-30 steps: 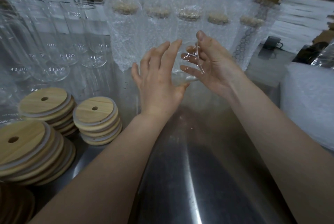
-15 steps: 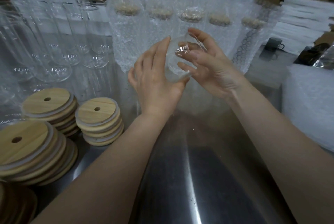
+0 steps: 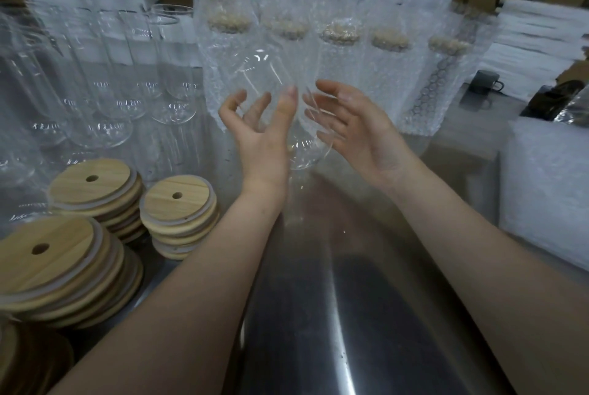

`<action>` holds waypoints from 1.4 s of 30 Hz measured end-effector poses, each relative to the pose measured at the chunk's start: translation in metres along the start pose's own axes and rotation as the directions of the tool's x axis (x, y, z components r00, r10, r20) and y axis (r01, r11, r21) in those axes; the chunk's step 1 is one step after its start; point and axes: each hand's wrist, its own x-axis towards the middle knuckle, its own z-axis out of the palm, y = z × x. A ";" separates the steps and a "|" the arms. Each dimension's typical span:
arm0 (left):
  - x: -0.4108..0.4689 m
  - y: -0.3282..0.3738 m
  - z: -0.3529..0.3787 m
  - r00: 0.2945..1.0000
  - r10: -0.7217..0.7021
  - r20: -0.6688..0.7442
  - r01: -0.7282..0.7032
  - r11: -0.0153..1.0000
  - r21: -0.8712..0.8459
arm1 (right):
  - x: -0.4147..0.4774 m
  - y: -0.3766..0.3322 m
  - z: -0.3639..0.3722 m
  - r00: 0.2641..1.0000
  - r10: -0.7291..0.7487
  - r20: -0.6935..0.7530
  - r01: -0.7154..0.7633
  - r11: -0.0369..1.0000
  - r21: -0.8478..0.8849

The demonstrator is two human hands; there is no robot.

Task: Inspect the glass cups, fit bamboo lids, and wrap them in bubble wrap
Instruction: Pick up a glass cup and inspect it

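I hold a clear glass cup (image 3: 264,76) above the steel table (image 3: 318,315), tilted with its mouth up to the left and its base low between my palms. My left hand (image 3: 261,136) curls its fingers around the cup's left side. My right hand (image 3: 357,127) presses its flat palm and spread fingers against the right side. Stacks of round bamboo lids (image 3: 178,203) with a centre hole stand at the left. Wrapped cups (image 3: 341,53) with lids on stand in bubble wrap along the back.
Several bare glass cups (image 3: 105,101) stand at the back left behind the lid stacks (image 3: 60,260). A pile of bubble wrap (image 3: 548,190) lies at the right. A dark mug (image 3: 484,82) sits at the back right. White boxes and cartons line the rear.
The cup has turned in my hands from pointing away to slanting up-left. My left hand rotated palm-up under it, and my right fingers opened flat against its side.
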 end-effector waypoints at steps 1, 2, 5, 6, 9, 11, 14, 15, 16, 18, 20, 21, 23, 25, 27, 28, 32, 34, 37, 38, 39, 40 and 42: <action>0.002 0.001 -0.001 0.998 -0.069 0.008 0.069 0.996 -0.049 | -0.001 0.001 0.000 1.000 -0.017 0.018 0.018 0.999 -0.039; 0.004 0.002 -0.002 0.991 -0.129 0.026 0.131 0.987 -0.097 | -0.002 0.003 0.001 0.999 -0.038 0.033 0.040 0.996 -0.079; 0.008 0.006 -0.006 0.964 -0.243 0.105 0.262 0.933 -0.247 | -0.006 0.005 0.010 0.989 -0.127 0.076 0.140 0.965 -0.219; 0.009 0.006 -0.008 0.955 -0.267 0.128 0.294 0.910 -0.291 | -0.007 0.005 0.013 0.982 -0.160 0.098 0.182 0.943 -0.280; 0.011 0.005 -0.010 0.921 -0.324 0.214 0.385 0.840 -0.382 | -0.010 0.004 0.019 0.966 -0.210 0.153 0.258 0.844 -0.471; 0.011 0.004 -0.010 0.902 -0.349 0.255 0.427 0.809 -0.404 | -0.012 0.003 0.020 0.952 -0.261 0.161 0.305 0.760 -0.574; 0.012 0.003 -0.010 0.880 -0.368 0.301 0.465 0.796 -0.387 | -0.013 0.004 0.022 0.904 -0.381 0.192 0.405 0.621 -0.671; 0.012 0.002 -0.010 0.872 -0.372 0.317 0.477 0.792 -0.382 | -0.013 0.005 0.022 0.889 -0.411 0.200 0.424 0.576 -0.699; 0.011 0.002 -0.010 0.865 -0.379 0.330 0.488 0.787 -0.376 | -0.013 0.006 0.022 0.878 -0.433 0.205 0.433 0.537 -0.724; 0.011 0.002 -0.010 0.853 -0.390 0.345 0.505 0.782 -0.365 | -0.014 0.007 0.021 0.863 -0.463 0.201 0.440 0.497 -0.747; 0.010 0.004 -0.010 0.840 -0.394 0.373 0.521 0.779 -0.350 | -0.014 0.007 0.021 0.857 -0.483 0.179 0.443 0.514 -0.734; 0.010 0.004 -0.010 0.834 -0.394 0.385 0.525 0.781 -0.337 | -0.014 0.006 0.023 0.861 -0.482 0.163 0.439 0.540 -0.718; 0.010 0.005 -0.010 0.827 -0.391 0.403 0.527 0.790 -0.314 | -0.014 0.005 0.026 0.874 -0.467 0.135 0.427 0.604 -0.673; 0.010 0.005 -0.012 0.824 -0.383 0.418 0.524 0.795 -0.305 | -0.015 0.002 0.028 0.884 -0.448 0.134 0.423 0.645 -0.636; 0.011 0.005 -0.013 0.822 -0.365 0.437 0.520 0.794 -0.315 | -0.015 -0.002 0.028 0.905 -0.397 0.153 0.402 0.679 -0.615; 0.011 0.004 -0.014 0.821 -0.357 0.445 0.518 0.795 -0.317 | -0.015 -0.004 0.027 0.917 -0.363 0.165 0.384 0.695 -0.608; 0.013 0.001 -0.017 0.816 -0.343 0.465 0.508 0.810 -0.294 | -0.013 -0.011 0.020 0.950 -0.230 0.211 0.311 0.760 -0.571; 0.013 -0.001 -0.017 0.810 -0.347 0.472 0.511 0.813 -0.280 | -0.011 -0.012 0.015 0.961 -0.168 0.220 0.261 0.811 -0.523; 0.012 0.000 -0.017 0.806 -0.379 0.455 0.543 0.780 -0.312 | -0.008 -0.013 0.006 0.960 -0.137 0.245 0.237 0.863 -0.446; 0.012 0.000 -0.017 0.805 -0.390 0.448 0.552 0.770 -0.321 | -0.008 -0.013 0.004 0.957 -0.135 0.258 0.238 0.874 -0.423; 0.012 -0.001 -0.017 0.806 -0.395 0.441 0.554 0.766 -0.326 | -0.007 -0.013 0.002 0.953 -0.132 0.273 0.238 0.884 -0.402; 0.011 -0.001 -0.017 0.810 -0.395 0.434 0.552 0.763 -0.336 | -0.006 -0.012 0.000 0.950 -0.126 0.287 0.235 0.893 -0.385; 0.010 0.000 -0.018 0.819 -0.391 0.421 0.547 0.754 -0.364 | -0.004 -0.012 -0.003 0.945 -0.108 0.308 0.223 0.904 -0.366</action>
